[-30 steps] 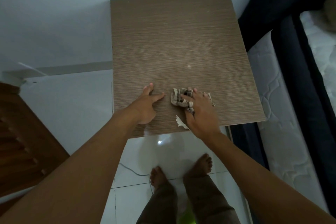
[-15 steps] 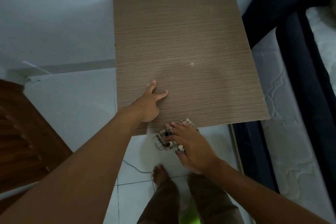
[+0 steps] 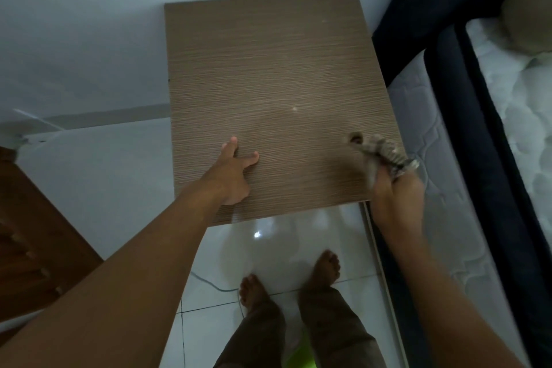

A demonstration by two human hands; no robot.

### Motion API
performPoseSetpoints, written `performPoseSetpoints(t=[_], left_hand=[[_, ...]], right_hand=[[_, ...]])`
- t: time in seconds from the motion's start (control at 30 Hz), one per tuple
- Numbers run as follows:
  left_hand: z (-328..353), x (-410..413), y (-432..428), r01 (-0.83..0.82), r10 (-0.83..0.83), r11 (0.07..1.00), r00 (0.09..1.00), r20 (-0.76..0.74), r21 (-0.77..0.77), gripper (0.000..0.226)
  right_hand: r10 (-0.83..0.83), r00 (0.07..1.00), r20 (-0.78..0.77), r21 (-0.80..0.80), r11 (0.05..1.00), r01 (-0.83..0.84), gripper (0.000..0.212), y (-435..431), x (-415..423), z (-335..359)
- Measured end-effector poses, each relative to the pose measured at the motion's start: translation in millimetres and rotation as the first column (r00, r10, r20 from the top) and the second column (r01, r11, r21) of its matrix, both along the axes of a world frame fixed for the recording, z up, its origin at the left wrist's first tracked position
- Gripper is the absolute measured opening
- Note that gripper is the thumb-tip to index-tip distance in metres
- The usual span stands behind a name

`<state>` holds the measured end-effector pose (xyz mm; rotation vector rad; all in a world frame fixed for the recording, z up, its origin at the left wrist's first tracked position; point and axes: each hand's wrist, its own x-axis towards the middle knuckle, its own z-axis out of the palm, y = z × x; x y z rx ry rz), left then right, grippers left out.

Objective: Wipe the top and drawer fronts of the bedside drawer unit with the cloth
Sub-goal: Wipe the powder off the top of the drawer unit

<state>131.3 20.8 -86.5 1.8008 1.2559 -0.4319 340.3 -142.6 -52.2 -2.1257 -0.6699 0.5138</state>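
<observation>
The bare left arm [image 3: 134,263] is reaching forward, and the left hand [image 3: 236,173] is lying palm down on the brown wood-grain top of the drawer unit [image 3: 268,69], with index finger and thumb spreading apart. The bare right arm [image 3: 433,278] is stretching out on the right side. The right hand [image 3: 397,194], its back facing up, is gripping a crumpled grey patterned cloth [image 3: 385,152] in curled fingers. Two bare feet [image 3: 254,290] are standing apart below.

Unit top [image 3: 268,69]: left hand [image 3: 233,178] resting, cloth [image 3: 385,152] at right edge.
</observation>
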Motion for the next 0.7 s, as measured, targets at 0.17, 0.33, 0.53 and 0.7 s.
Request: performPoseSetpoints(t=[0.17, 0.33, 0.53, 0.7], left_hand=[[-0.9, 0.3, -0.8, -0.002, 0.002, 1.0, 1.0, 0.006, 0.009, 0.074], [-0.2, 0.2, -1.5, -0.005, 0.005, 1.0, 1.0, 0.007, 0.017, 0.075], [0.1, 0.1, 0.2, 0.022, -0.021, 0.999, 1.0, -0.017, 0.023, 0.076], [-0.4, -0.1, 1.0, 0.022, -0.022, 1.0, 1.0, -0.016, -0.006, 0.076]], right_hand=[[-0.09, 0.982, 0.165, -0.192, 0.974, 0.122, 0.031, 9.4, 41.0, -45.8], [0.142, 0.936, 0.322, -0.203, 0.976, -0.078, 0.04, 12.0, 12.0, -68.3], [0.473, 0.827, 0.303, -0.229, 0.879, -0.419, 0.046, 0.9, -45.6, -79.8], [0.644, 0.729, 0.231, -0.196, 0.765, -0.614, 0.043, -17.6, -96.3, -80.2]])
